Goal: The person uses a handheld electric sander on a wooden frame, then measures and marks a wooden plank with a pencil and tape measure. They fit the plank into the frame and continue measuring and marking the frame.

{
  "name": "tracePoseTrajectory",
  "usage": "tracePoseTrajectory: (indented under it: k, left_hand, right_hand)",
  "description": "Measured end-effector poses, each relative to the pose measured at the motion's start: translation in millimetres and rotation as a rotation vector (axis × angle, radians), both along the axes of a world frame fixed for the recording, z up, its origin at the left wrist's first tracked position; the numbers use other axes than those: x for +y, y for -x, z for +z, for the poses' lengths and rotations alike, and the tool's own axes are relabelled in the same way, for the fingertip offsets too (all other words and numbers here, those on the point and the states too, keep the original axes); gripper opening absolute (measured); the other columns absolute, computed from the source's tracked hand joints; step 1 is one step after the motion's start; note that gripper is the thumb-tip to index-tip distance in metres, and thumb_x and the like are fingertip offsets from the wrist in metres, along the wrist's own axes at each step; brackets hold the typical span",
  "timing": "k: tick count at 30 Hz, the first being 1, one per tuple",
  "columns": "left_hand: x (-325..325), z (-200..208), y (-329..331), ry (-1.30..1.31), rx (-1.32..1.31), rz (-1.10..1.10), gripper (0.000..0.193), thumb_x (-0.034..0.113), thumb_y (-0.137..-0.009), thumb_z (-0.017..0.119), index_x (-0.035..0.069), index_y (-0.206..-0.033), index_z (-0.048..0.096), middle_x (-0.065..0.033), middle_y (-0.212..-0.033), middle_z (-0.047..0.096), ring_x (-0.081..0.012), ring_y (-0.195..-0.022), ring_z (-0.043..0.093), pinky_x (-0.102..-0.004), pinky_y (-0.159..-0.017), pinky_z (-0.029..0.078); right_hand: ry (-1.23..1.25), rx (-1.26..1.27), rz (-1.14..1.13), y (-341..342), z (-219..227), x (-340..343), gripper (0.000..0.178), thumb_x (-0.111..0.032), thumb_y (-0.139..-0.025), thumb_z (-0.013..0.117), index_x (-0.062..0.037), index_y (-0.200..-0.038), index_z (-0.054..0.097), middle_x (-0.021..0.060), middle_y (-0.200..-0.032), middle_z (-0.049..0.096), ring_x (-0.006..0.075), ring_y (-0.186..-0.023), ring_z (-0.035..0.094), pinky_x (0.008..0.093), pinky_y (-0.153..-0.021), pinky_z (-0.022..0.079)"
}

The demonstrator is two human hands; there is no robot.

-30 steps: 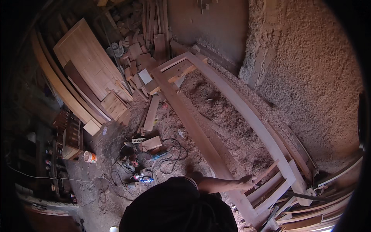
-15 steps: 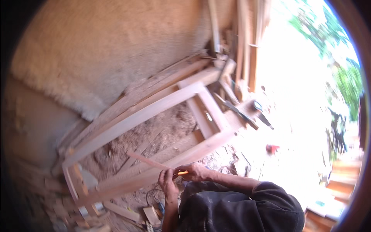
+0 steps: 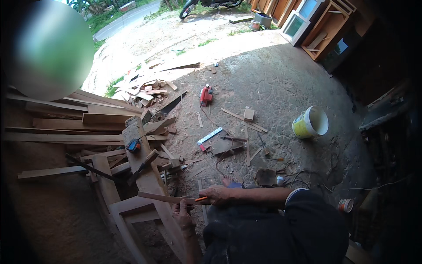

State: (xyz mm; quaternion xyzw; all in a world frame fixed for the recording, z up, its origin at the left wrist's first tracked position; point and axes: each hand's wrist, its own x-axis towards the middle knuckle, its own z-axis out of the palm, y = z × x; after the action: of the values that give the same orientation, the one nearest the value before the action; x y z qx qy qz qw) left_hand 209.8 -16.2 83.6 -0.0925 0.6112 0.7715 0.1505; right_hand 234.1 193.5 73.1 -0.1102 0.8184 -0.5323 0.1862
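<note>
My left hand (image 3: 183, 217) is closed on a thin, flat wooden strip (image 3: 165, 198), its thumb pressed against the strip's lower edge. The strip reaches out to the left over a pale wooden frame (image 3: 138, 203). At the strip's right end, my right hand (image 3: 214, 194) is closed round an orange pencil (image 3: 201, 199) that points left. Whether the right fingers also grip the strip cannot be made out. Beyond the strip, a thick wooden beam (image 3: 151, 178) carries a blue and black tape measure (image 3: 133, 145).
Long boards (image 3: 66, 136) are piled on the left, beside heaped offcuts (image 3: 145, 90). A red power tool (image 3: 205, 95), a try square (image 3: 210, 136) and a yellow-white bucket (image 3: 310, 122) stand or lie on the dirt floor. Cables (image 3: 307, 176) trail at the right. Wooden frames (image 3: 327, 28) lean far right.
The view has swung right, from the wall and the wooden frame to the floor and the sunlit yard. My hands still hold the strip and the pencil.
</note>
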Motion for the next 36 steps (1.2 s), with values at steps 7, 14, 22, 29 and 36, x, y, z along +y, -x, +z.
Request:
tracePoseTrajectory:
  k: [7, 14, 22, 29, 36]
  left_hand:
    - [126.5, -2.7, 74.9, -0.050, -0.025, -0.328, 0.012, 0.014, -0.102, 0.061, 0.004, -0.105, 0.066, -0.0034, -0.091, 0.069, -0.0112, -0.075, 0.066, -0.0247, -0.061, 0.053]
    - [199.6, -26.0, 124.6, 0.042, -0.039, -0.669, 0.015, 0.019, -0.102, 0.061, 0.006, -0.106, 0.066, -0.0026, -0.089, 0.069, -0.0113, -0.076, 0.066, -0.0256, -0.060, 0.051]
    - [267.6, -43.1, 151.8, 0.111, -0.054, -0.921, 0.022, 0.026, -0.103, 0.059, 0.007, -0.111, 0.067, -0.0033, -0.091, 0.071, -0.0108, -0.075, 0.065, -0.0247, -0.057, 0.047]
    - [378.5, -74.4, 110.2, 0.071, -0.161, -0.937, 0.012, 0.018, -0.101, 0.060, 0.007, -0.107, 0.060, -0.0046, -0.087, 0.067, -0.0131, -0.073, 0.067, -0.0234, -0.053, 0.051]
    - [543.7, -67.0, 50.5, -0.022, -0.278, -1.078, 0.015, 0.021, -0.101, 0.061, 0.006, -0.106, 0.062, -0.0085, -0.091, 0.070, -0.0190, -0.079, 0.070, -0.0299, -0.059, 0.055]
  right_hand:
    - [0.101, -0.034, -0.580, -10.8, 1.7, 89.1, 0.032, -0.036, -0.099, 0.063, -0.0038, -0.099, 0.062, 0.0161, -0.089, 0.066, 0.0296, -0.085, 0.067, 0.0412, -0.073, 0.050]
    - [-0.105, -0.327, -1.238, -85.6, -55.5, 140.8, 0.040, -0.045, -0.098, 0.061, -0.0063, -0.107, 0.064, 0.0204, -0.097, 0.071, 0.0338, -0.091, 0.071, 0.0447, -0.078, 0.054]
    - [-0.327, -0.620, -1.770, -302.0, -197.9, 112.6, 0.041, -0.044, -0.104, 0.043, -0.0104, -0.117, 0.063, 0.0244, -0.111, 0.068, 0.0453, -0.106, 0.065, 0.0532, -0.085, 0.052]
    - [-0.589, -1.095, -1.820, -387.2, -311.8, 118.2, 0.034, -0.028, -0.091, 0.063, 0.0052, -0.087, 0.065, 0.0285, -0.086, 0.068, 0.0435, -0.085, 0.069, 0.0544, -0.071, 0.051]
    - [-0.106, -0.766, -1.952, -357.9, -223.1, 345.2, 0.047, -0.046, -0.085, 0.065, -0.0033, -0.104, 0.072, 0.0216, -0.091, 0.072, 0.0343, -0.088, 0.072, 0.0437, -0.076, 0.053]
